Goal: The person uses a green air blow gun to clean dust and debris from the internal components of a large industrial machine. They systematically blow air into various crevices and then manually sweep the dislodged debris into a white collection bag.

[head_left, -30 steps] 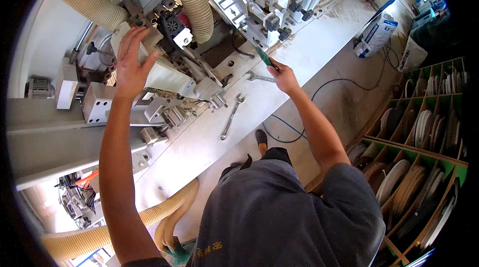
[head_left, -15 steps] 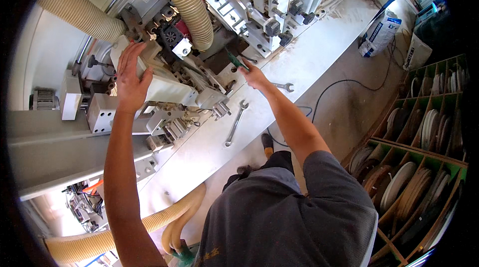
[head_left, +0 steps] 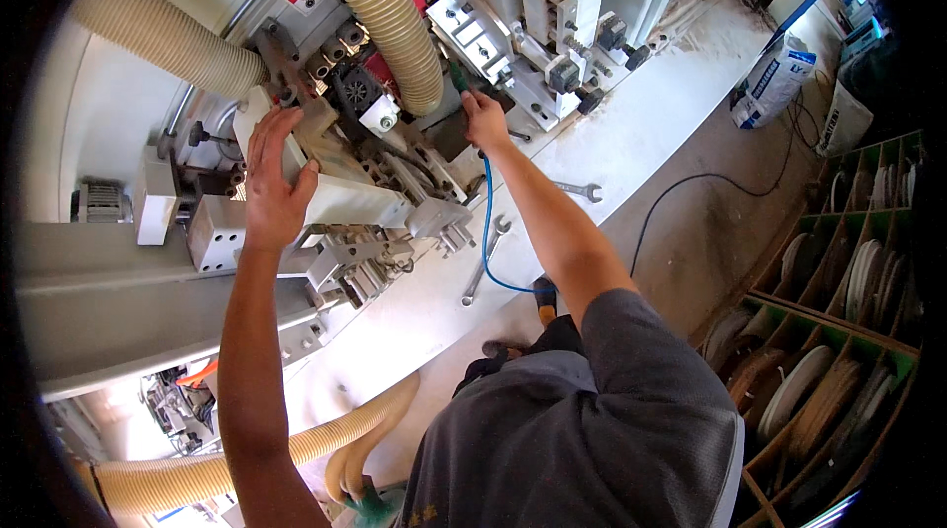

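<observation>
From the head camera, I saw the left hand pressed flat, fingers spread, on the machine's pale housing. Right of that housing, the right hand closed its fingers around a green-handled tool, its tip hidden among metal parts.

Both arms reach up; left hand open, right hand clenched.
</observation>
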A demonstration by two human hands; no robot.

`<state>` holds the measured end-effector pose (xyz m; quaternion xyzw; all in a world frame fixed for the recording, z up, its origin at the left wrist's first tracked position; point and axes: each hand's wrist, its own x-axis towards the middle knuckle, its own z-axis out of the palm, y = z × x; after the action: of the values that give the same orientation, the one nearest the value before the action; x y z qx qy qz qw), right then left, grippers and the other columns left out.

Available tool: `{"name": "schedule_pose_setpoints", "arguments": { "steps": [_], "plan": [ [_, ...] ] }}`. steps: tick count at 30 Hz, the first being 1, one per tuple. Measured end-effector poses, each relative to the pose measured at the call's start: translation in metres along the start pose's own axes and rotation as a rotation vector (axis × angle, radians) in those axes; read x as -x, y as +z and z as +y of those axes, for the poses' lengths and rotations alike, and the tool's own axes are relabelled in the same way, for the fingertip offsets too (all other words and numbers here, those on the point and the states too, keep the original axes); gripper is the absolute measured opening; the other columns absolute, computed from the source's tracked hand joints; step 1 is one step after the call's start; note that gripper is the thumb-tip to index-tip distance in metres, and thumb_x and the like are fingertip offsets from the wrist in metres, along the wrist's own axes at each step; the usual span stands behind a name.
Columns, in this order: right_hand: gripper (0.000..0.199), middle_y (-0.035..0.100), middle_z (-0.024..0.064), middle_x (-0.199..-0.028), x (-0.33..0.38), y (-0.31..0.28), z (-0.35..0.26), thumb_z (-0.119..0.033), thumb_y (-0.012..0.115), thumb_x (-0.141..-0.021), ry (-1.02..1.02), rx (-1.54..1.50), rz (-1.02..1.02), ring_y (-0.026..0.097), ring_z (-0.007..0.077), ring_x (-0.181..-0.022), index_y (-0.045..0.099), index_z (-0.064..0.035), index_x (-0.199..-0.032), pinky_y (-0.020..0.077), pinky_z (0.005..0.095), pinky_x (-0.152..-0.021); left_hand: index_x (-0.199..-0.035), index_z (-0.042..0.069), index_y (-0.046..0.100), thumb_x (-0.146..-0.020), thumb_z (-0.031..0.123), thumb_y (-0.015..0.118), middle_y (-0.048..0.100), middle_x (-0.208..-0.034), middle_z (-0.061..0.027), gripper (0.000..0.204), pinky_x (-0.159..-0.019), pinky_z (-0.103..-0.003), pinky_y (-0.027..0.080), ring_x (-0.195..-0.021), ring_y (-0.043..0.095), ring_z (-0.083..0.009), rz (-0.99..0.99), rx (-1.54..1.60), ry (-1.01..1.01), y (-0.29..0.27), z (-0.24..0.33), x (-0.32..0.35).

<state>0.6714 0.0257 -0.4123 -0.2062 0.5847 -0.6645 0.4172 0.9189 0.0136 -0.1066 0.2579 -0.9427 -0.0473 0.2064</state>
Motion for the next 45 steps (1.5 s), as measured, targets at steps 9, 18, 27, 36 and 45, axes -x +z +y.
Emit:
{"name": "schedule_pose_setpoints", "arguments": {
  "steps": [9, 18, 27, 36, 45],
  "plan": [
    [0.045, 0.044, -0.0047, -0.066, 0.21, -0.062, -0.12, -0.031, 0.049, -0.097, 0.153, -0.065, -0.386, 0.038, 0.0043, -0.048, 0.046, -0.0115, -0.137, 0.0314, 0.0203, -0.043, -0.125, 0.004, 0.048, -0.072, 0.0, 0.061, 0.048, -0.13, -0.0142, 0.055, -0.108, -0.043, 0.028, -0.127, 0.039, -0.0345, -0.004, -0.007, 0.01, -0.005, 0.0, 0.001],
    [0.04, 0.043, -0.0015, -0.063, 0.255, -0.099, -0.209, -0.022, 0.051, -0.096, 0.193, 0.126, -0.712, 0.038, 0.006, -0.049, 0.05, -0.0057, -0.132, 0.0327, 0.0225, -0.045, -0.121, 0.003, 0.052, -0.073, 0.004, 0.06, 0.049, -0.126, -0.014, 0.048, -0.104, -0.043, 0.033, -0.122, 0.043, -0.0349, 0.004, -0.049, 0.023, -0.002, -0.002, 0.0],
    [0.039, 0.06, 0.0206, -0.073, 0.22, -0.038, -0.159, -0.024, 0.054, -0.092, -0.24, 0.763, -0.49, 0.06, 0.0334, -0.063, 0.053, -0.0079, -0.128, 0.045, 0.0389, -0.058, -0.121, 0.004, 0.052, -0.073, 0.005, 0.061, 0.049, -0.127, -0.0131, 0.049, -0.104, -0.043, 0.034, -0.123, 0.042, -0.0346, 0.02, -0.032, 0.008, -0.001, -0.006, 0.003],
    [0.039, 0.06, 0.0086, -0.07, 0.115, 0.007, -0.079, -0.025, 0.054, -0.095, -0.324, 0.554, -0.206, 0.048, 0.0141, -0.054, 0.053, -0.0036, -0.127, 0.043, 0.0274, -0.057, -0.12, 0.005, 0.052, -0.071, 0.004, 0.063, 0.049, -0.127, -0.0122, 0.051, -0.105, -0.043, 0.033, -0.124, 0.042, -0.0341, 0.036, 0.06, -0.027, -0.002, -0.007, 0.002],
    [0.039, 0.058, 0.0104, -0.067, 0.066, 0.064, -0.112, -0.031, 0.054, -0.094, 0.039, 0.233, -0.189, 0.052, 0.0146, -0.059, 0.057, -0.0044, -0.122, 0.0454, 0.0305, -0.059, -0.118, 0.005, 0.054, -0.07, 0.005, 0.064, 0.05, -0.126, -0.0117, 0.049, -0.105, -0.042, 0.034, -0.124, 0.042, -0.0332, 0.036, 0.069, -0.037, -0.005, -0.011, 0.004]
  ]
}}
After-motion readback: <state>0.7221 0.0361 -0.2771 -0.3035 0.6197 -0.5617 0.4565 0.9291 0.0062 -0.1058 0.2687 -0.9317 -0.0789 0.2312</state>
